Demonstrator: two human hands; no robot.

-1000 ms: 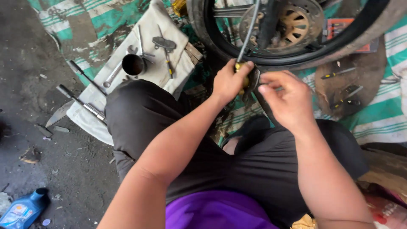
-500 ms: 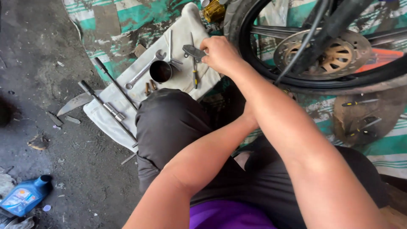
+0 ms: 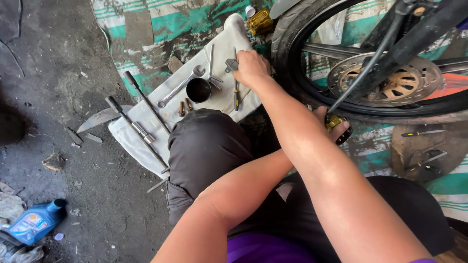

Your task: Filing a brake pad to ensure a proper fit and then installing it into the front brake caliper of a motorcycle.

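From above the person's head, the right hand [image 3: 251,67] is stretched across to the white cloth [image 3: 141,129] on the ground, its fingers curled down over a small grey metal tool [image 3: 231,64] lying beside a yellow-handled screwdriver [image 3: 236,92], though whether they have actually closed on it I cannot tell. The left hand [image 3: 334,127] sits low under the motorcycle wheel [image 3: 292,63], fingers clamped around a small brass-coloured part [image 3: 335,122], while a spanner [image 3: 181,86], a dark cup [image 3: 198,90] and long rods [image 3: 139,131] lie on the cloth.
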